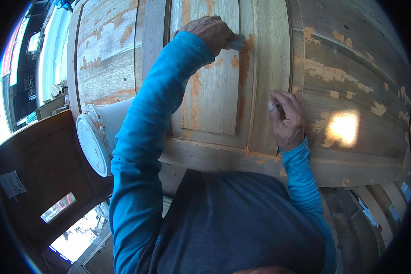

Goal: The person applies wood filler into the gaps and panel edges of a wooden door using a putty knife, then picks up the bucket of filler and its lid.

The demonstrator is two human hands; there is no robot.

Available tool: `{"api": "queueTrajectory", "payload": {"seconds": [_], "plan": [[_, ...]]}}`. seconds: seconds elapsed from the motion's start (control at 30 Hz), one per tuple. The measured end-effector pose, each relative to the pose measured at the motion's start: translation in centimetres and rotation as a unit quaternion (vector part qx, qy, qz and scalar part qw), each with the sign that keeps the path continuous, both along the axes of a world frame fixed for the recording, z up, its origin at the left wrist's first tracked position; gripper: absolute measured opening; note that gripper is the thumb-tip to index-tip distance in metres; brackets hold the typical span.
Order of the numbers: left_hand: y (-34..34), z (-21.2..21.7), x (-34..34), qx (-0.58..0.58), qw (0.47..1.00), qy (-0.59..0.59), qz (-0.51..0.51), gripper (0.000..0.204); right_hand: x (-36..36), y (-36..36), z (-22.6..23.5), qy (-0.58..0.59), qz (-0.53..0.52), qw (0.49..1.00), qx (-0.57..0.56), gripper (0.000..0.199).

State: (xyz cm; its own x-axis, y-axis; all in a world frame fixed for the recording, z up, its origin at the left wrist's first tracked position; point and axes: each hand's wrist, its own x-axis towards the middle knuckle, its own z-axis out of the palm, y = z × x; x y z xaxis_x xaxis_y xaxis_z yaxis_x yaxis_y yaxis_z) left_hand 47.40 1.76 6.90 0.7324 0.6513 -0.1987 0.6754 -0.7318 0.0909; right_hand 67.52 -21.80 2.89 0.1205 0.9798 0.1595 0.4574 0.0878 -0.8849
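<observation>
My left hand [210, 34] reaches across a panelled wooden door [214, 100], its fingers closed on a small flat grey-blue piece [237, 42]. That piece touches the wood beside a strip of orange filler [245, 68] along the raised panel's right edge; whether it is a scraper or a folded abrasive, I cannot make out. Over the door's right-hand part, my right hand [287, 119] hovers or rests with loosely curled fingers. A gap shows between its thumb and fingertips, and nothing is visible in it.
A white lidded bucket [93, 141] lies tilted against the door's near left edge. Orange filler patches [326, 71] dot the wood on the right. At the lower left is a dark brown board [41, 155]; wooden frames [374, 210] stand at the lower right.
</observation>
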Motion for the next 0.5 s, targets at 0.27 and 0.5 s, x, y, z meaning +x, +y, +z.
{"api": "queueTrajectory", "payload": {"seconds": [0.27, 0.5], "plan": [[0.3, 1.6, -1.5, 0.101, 0.993, -0.053, -0.026, 0.021, 0.0, 0.1, 0.2, 0.007, 0.002, 1.0, -0.012, 0.027], [-2.3, 2.7, -0.6, 0.021, 0.975, -0.204, 0.083, 0.035, 0.0, 0.1, 0.9, 0.001, 0.027, 0.999, -0.02, 0.031]]}}
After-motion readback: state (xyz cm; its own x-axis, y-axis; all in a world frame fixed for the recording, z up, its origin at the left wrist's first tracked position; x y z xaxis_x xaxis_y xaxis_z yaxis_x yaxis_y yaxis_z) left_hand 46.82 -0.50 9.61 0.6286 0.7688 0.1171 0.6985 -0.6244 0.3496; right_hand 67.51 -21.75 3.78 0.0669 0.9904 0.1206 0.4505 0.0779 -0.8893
